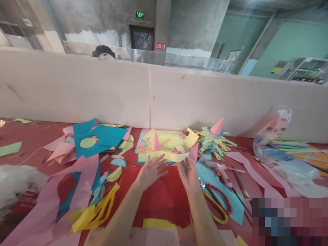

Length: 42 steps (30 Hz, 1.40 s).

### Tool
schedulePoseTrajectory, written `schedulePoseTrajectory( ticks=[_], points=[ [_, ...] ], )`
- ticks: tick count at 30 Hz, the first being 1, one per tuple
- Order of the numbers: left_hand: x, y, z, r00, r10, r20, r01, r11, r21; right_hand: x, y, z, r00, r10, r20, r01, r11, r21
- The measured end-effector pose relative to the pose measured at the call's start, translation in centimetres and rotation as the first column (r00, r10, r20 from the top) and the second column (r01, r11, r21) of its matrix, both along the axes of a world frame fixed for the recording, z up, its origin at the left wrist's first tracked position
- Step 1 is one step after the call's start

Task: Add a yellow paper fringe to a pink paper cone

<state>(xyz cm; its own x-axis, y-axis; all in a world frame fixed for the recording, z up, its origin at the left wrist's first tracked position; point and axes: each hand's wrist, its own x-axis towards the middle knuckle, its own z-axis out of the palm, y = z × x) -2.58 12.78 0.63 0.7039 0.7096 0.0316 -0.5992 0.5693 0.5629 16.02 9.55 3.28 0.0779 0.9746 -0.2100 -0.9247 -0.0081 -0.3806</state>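
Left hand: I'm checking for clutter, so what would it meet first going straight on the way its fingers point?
The left hand would probably meet the pale yellow strip first, as it lies right ahead; whether the two already touch is unclear.

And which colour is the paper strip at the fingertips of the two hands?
The paper strip is pale yellow; it shows in the head view.
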Motion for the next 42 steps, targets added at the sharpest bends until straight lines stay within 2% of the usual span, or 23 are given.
schedulePoseTrajectory(
  ticks=[4, 9, 14, 24, 31, 37, 42],
  points=[
    [-0.5, 0.2, 0.7, 0.992, 0.123, 0.04, -0.121, 0.991, -0.055, -0.4, 0.0, 0.2, 1.0, 0.006, 0.001, -0.006, 1.0, -0.018],
    [-1.2, 0.3, 1.1, 0.955, 0.287, 0.076, -0.278, 0.954, -0.108, -0.1, 0.1, -0.2, 1.0, -0.019, 0.016, 0.02, 0.999, -0.044],
    [-2.2, 0.7, 1.1, 0.923, 0.373, 0.099, -0.361, 0.925, -0.119, 0.5, 0.1, -0.5, 0.998, -0.039, 0.044, 0.042, 0.996, -0.077],
    [-2.4, 0.7, 1.4, 0.91, 0.407, 0.081, -0.394, 0.909, -0.135, 0.8, 0.1, -0.3, 0.989, -0.108, 0.096, 0.118, 0.988, -0.096],
    [-2.6, 0.8, 1.3, 0.909, 0.408, 0.088, -0.392, 0.906, -0.158, 1.4, 0.2, -0.6, 0.98, -0.162, 0.115, 0.166, 0.986, -0.023],
    [-2.7, 0.8, 1.3, 0.9, 0.429, 0.075, -0.412, 0.895, -0.17, 1.9, 0.3, -1.0, 0.97, -0.214, 0.114, 0.226, 0.968, -0.106],
    [-2.8, 0.8, 1.4, 0.901, 0.422, 0.101, -0.402, 0.9, -0.169, 2.0, 0.3, -1.0, 0.963, -0.243, 0.115, 0.256, 0.959, -0.123]
  ],
)
